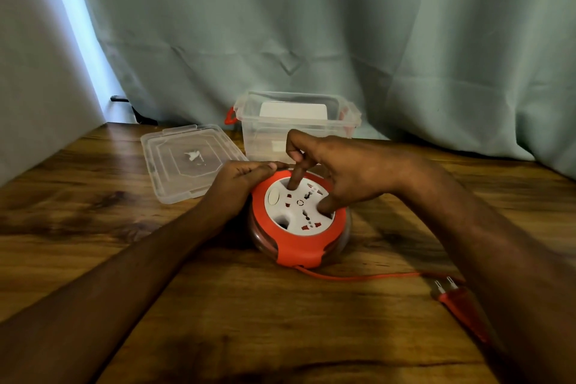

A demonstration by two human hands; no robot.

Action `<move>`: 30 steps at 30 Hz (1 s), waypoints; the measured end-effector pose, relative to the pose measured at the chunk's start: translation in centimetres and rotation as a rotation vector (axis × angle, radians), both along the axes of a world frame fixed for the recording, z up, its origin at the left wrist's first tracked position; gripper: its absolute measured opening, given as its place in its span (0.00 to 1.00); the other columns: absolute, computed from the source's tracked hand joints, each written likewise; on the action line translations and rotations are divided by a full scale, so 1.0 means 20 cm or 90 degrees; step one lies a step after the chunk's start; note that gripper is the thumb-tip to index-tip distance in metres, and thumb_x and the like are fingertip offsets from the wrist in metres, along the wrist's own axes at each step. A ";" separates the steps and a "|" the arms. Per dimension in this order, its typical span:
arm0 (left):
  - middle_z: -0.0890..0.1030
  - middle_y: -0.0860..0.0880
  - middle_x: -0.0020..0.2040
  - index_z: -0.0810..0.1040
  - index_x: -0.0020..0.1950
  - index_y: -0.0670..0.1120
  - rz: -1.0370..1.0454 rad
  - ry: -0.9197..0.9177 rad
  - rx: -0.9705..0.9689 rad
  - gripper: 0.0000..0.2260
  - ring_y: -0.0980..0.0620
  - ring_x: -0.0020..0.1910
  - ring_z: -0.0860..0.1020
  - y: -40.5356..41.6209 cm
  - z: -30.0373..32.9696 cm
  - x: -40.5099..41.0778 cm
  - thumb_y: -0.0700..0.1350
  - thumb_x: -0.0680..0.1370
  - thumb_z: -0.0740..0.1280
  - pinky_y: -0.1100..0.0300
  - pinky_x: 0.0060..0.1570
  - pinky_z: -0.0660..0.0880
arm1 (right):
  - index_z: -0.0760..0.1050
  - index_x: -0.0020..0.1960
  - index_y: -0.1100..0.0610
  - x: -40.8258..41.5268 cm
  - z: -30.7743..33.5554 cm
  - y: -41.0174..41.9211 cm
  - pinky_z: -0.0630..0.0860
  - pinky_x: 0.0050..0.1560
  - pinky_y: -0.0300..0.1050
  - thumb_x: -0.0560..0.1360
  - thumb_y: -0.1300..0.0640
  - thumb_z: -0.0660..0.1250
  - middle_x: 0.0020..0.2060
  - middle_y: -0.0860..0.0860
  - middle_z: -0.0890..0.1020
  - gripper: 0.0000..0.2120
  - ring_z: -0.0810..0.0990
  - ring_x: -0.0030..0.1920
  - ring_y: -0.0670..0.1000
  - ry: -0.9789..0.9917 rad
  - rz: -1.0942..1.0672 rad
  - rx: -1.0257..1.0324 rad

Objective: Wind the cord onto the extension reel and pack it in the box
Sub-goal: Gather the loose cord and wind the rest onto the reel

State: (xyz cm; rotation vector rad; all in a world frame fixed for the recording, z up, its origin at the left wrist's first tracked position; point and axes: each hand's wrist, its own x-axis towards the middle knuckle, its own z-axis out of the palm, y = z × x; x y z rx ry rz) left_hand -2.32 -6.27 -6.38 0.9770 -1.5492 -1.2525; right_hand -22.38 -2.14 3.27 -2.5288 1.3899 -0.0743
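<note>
Reel (299, 221) in orange with a white socket face sits on the wooden surface (93, 196), seen from the head camera, right under both hands. The left hand (240, 179) grips the reel's far-left rim, its fingers (265, 167) curled over the orange edge. The right hand (339, 171) rests on the white face: one of its fingers (294, 178) points straight down into a round hole near the far side of the face, the thumb presses into a recess on the right side, and the remaining fingers are loosely bent above.

From the near edge of the reel, below both hands, the orange cord (358, 277) runs out to the right along the surface and passes under the right forearm. The orange plug (458, 299) lies near that forearm, well apart from the fingers, its two pins pointing away from the person.

Beyond the fingers stands the clear box (349, 125) with red latches, open at the top, something white inside it. Its clear lid (162, 165) lies flat just left of the box, beyond the left hand. A grey-green curtain (311, 25) hangs behind.
</note>
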 end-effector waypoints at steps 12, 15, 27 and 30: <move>0.88 0.43 0.48 0.85 0.59 0.44 -0.015 0.045 0.078 0.11 0.49 0.44 0.88 0.01 0.05 -0.01 0.45 0.84 0.64 0.62 0.39 0.82 | 0.56 0.58 0.43 0.05 -0.03 0.03 0.69 0.34 0.37 0.63 0.43 0.83 0.46 0.42 0.78 0.39 0.77 0.44 0.43 0.081 -0.033 -0.090; 0.88 0.43 0.46 0.86 0.55 0.44 -0.007 0.045 0.074 0.11 0.48 0.42 0.88 0.02 0.04 -0.01 0.46 0.84 0.64 0.62 0.37 0.82 | 0.68 0.63 0.44 0.07 -0.04 0.03 0.72 0.38 0.36 0.65 0.36 0.79 0.50 0.40 0.78 0.34 0.78 0.49 0.45 0.106 -0.035 -0.133; 0.89 0.45 0.46 0.85 0.56 0.45 -0.015 0.039 0.029 0.11 0.49 0.43 0.88 0.00 0.01 0.00 0.43 0.84 0.63 0.62 0.40 0.82 | 0.76 0.46 0.45 0.07 -0.03 0.01 0.71 0.35 0.38 0.75 0.41 0.74 0.39 0.42 0.81 0.10 0.80 0.40 0.40 0.077 -0.001 -0.105; 0.88 0.42 0.47 0.85 0.56 0.42 -0.002 0.013 0.020 0.11 0.48 0.44 0.87 -0.02 0.00 0.00 0.44 0.84 0.64 0.61 0.41 0.82 | 0.75 0.56 0.42 -0.01 0.00 -0.01 0.74 0.42 0.41 0.69 0.54 0.81 0.49 0.38 0.84 0.21 0.79 0.47 0.35 0.007 0.020 -0.048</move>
